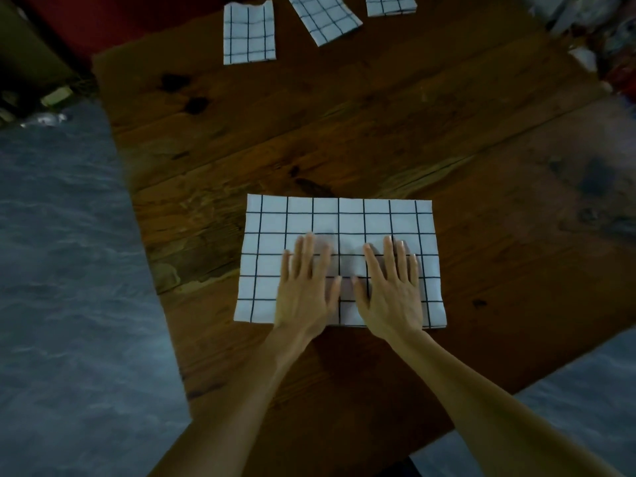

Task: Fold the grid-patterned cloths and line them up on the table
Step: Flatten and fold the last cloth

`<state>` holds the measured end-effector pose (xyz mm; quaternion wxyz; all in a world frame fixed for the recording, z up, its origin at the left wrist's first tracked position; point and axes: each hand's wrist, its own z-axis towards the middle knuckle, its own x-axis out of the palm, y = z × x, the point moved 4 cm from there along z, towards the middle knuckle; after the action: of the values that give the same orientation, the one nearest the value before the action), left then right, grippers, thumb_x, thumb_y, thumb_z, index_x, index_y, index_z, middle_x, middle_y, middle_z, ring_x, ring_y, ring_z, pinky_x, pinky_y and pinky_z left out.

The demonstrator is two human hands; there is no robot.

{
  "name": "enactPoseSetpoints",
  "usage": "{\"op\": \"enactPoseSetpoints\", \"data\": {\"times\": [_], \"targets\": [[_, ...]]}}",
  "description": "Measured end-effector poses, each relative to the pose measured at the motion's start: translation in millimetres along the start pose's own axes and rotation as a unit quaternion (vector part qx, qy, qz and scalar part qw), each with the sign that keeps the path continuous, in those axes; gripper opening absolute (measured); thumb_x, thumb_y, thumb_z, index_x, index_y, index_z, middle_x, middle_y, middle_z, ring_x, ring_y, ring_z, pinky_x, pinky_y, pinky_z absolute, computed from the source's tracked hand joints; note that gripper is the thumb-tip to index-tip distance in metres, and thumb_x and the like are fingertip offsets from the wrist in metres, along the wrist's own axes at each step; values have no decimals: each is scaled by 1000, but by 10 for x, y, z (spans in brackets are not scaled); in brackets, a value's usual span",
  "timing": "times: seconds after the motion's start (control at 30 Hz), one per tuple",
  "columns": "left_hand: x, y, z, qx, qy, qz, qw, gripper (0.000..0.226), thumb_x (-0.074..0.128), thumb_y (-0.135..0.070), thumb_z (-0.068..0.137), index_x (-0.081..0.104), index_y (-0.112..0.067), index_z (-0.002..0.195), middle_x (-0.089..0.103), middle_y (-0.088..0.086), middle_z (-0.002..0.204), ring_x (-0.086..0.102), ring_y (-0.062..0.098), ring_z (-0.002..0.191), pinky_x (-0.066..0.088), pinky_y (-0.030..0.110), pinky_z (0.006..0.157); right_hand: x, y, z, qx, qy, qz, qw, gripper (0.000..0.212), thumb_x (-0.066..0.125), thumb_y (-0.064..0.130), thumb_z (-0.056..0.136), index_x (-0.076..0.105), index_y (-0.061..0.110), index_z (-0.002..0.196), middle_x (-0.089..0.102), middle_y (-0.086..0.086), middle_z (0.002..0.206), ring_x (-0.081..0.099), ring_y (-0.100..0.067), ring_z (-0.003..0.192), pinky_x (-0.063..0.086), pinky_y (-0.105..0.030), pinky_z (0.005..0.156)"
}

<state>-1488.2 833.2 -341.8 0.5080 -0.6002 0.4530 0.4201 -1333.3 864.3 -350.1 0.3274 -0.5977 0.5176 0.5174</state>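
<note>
- Smoothing is the step in hand: the grid-patterned cloth (339, 235) lies flat in the lower centre of the frame, apparently already folded at least once, its near edge close to the table's front edge.
- The left hand (304, 287) and the right hand (390, 287) rest palm-down on the near half of the cloth, side by side, fingers straight and slightly spread; neither hand holds anything.
- To do this step well, the person should sweep both palms outward from the centre line toward the side edges, pressing out trapped air, and check that the layered edges meet before making the next fold.
- The grid lines serve as a reference: a fold laid along a printed line should keep the result square.
- Three folded cloths (248, 34) sit along the top edge of the frame, well apart from the hands; the middle one lies tilted, so the row likely needs straightening.
- The wooden table (378, 139) is dark, planked and knotted.
- A grey floor (69, 270) shows at left and lower right; blurred clutter fills the upper right corner.
</note>
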Motion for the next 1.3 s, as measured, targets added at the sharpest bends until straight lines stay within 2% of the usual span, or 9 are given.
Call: {"op": "enactPoseSetpoints", "data": {"times": [0.13, 0.33, 0.53, 0.67, 0.73, 0.8, 0.97, 1.1, 1.3], "targets": [[116, 37, -132, -24, 40, 24, 999, 69, 7, -63, 94, -3, -26, 152, -14, 7, 158, -19, 23, 144, -2, 46, 119, -8, 0, -2, 0, -6, 3, 1000, 66, 16, 59, 97, -1, 28, 153, -8, -11, 161, -14, -28, 147, -8, -45, 118], [16, 426, -249, -74, 38, 22, 996, 74, 12, -68, 93, -5, -26, 151, -13, 6, 159, -18, 21, 144, -5, 42, 118, -27, -14, -24, 0, -5, 3, 1000, 66, 12, 59, 97, -5, 28, 153, -10, -11, 161, -15, -28, 147, -4, -47, 120], [-1, 455, -283, -83, 28, 27, 996, 74, 10, -68, 93, -7, -26, 151, -13, 7, 158, -18, 21, 144, -9, 41, 117, -59, 9, -13, 0, 8, 1, 1000, 66, 17, 56, 98, -3, 25, 153, -10, -13, 161, -15, -29, 147, -5, -49, 119], [44, 461, -289, -74, 27, 32, 996, 73, 12, -66, 94, -9, -24, 151, -16, 8, 158, -20, 22, 144, -10, 41, 117, -160, 463, -70, -84, -34, 9, 996, 61, 19, 47, 100, 2, 22, 153, -7, -12, 160, -14, -26, 146, -10, -48, 118], [74, 487, -287, -67, 28, 45, 996, 74, 13, -64, 94, -12, -24, 150, -18, 9, 157, -21, 23, 143, -10, 41, 117, -83, 788, -66, -126, -13, 43, 991, 58, 23, 39, 102, 2, 22, 153, -9, -12, 160, -17, -26, 146, -10, -44, 118], [94, 494, -282, -61, 24, 50, 997, 72, 10, -63, 93, -13, -25, 150, -17, 10, 157, -20, 24, 144, -10, 41, 117, 44, 897, -52, -127, 8, 45, 991, 57, 26, 35, 102, 5, 22, 153, -8, -11, 161, -16, -25, 146, -10, -43, 119], [69, 486, -291, -58, -8, 15, 998, 64, 12, -56, 97, -2, -25, 152, -6, 9, 159, -11, 25, 146, -4, 43, 118, 119, 408, -121, -60, -13, 1, 998, 55, 13, 43, 102, 0, 27, 153, -10, -8, 161, -15, -25, 147, -5, -43, 120], [57, 498, -302, -62, 4, 6, 998, 65, 10, -58, 96, -4, -28, 151, -10, 7, 159, -15, 24, 145, -6, 43, 118, 41, -150, -285, 9, -7, -9, 1000, 58, 6, 50, 100, -5, 29, 153, -12, -9, 161, -16, -26, 147, -3, -43, 120], [49, 488, -294, -63, 1, 11, 998, 66, 7, -58, 95, -4, -27, 152, -10, 7, 159, -15, 23, 145, -5, 43, 118, 6, -429, -364, 20, 6, -3, 1000, 61, 1, 54, 98, -7, 27, 152, -15, -11, 160, -21, -26, 145, -11, -46, 118]]}}
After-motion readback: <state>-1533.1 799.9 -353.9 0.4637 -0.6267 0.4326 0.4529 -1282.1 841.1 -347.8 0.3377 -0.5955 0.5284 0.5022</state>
